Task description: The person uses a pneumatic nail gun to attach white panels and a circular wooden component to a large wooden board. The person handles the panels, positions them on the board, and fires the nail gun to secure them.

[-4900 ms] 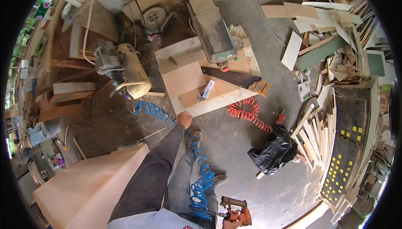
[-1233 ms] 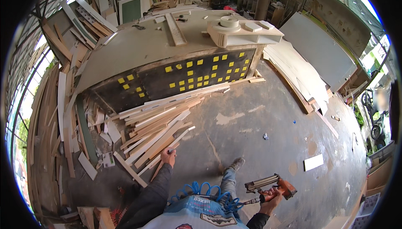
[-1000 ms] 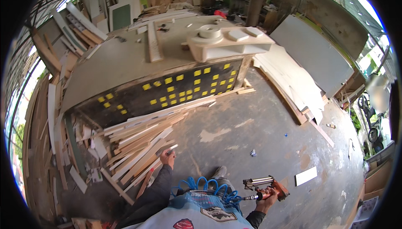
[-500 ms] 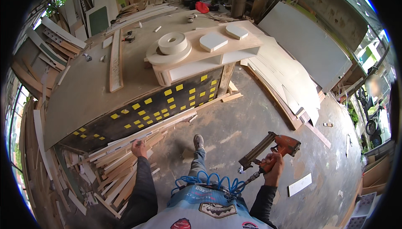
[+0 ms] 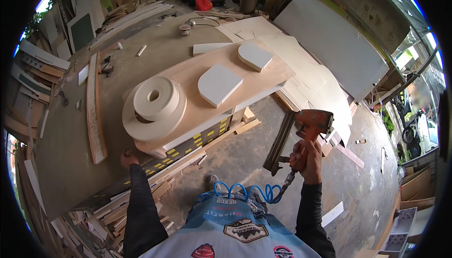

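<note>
My right hand (image 5: 306, 158) grips the handle of an orange pneumatic nail gun (image 5: 314, 120), its long dark magazine slanting down on the left. A blue coiled air hose (image 5: 245, 191) runs from the gun's handle across my waist. At the near edge of the worktable (image 5: 66, 135), my left hand (image 5: 128, 159) has curled fingers; whatever they may hold is too small to make out. Just beyond it lies a shallow wooden box unit (image 5: 183, 81), bearing a cream roll of strip (image 5: 157, 98) and two white boards with rounded ends, the nearer board (image 5: 219, 84) and the farther board (image 5: 254, 56).
A long narrow wooden trough (image 5: 94, 112) and a small tool (image 5: 106, 67) lie on the table. Wood offcuts (image 5: 113, 211) are heaped below its near side. Large pale sheets (image 5: 310, 76) are stacked at the right. A white strip (image 5: 333, 214) lies on the floor.
I have come closer to the table and box unit. My left hand has moved from above the offcuts to the table edge. The nail gun has risen, still in my right hand.
</note>
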`<move>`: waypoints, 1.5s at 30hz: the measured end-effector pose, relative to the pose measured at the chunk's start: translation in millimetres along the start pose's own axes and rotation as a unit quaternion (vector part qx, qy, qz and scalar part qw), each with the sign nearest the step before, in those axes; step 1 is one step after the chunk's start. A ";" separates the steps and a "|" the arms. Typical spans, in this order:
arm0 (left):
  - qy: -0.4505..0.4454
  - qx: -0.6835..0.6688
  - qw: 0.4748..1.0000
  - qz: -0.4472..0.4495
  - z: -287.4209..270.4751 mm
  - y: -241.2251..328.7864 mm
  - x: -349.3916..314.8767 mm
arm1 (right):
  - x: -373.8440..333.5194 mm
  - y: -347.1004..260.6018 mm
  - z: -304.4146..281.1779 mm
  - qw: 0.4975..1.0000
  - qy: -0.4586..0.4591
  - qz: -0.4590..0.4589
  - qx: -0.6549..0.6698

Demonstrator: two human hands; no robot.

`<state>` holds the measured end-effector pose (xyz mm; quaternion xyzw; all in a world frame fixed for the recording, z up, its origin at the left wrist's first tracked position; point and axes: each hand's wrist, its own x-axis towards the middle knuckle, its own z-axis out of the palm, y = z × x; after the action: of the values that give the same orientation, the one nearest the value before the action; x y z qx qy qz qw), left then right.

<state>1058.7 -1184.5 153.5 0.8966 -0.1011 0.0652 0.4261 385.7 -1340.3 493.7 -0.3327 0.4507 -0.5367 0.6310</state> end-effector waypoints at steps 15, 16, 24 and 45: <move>0.335 -0.035 0.940 -0.057 -36.8 114.9 -75.2 | 225.0 -59.4 108.2 0.902 -0.320 0.216 -0.194; 0.363 -0.124 0.923 -0.043 -53.8 151.8 -94.3 | 236.5 -60.9 115.9 0.883 -0.350 0.233 -0.210; -0.130 -0.096 0.912 0.377 -13.2 397.4 -253.4 | 284.4 -49.9 149.0 0.752 -0.515 0.299 -0.282; -0.208 0.010 0.884 0.419 43.0 396.3 -269.0 | 280.7 -30.7 158.8 0.713 -0.552 0.266 -0.341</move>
<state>705.0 -1428.4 369.5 0.7677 -0.5533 0.0510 0.3192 526.1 -1630.9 521.1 -0.6285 0.2448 0.1230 0.7280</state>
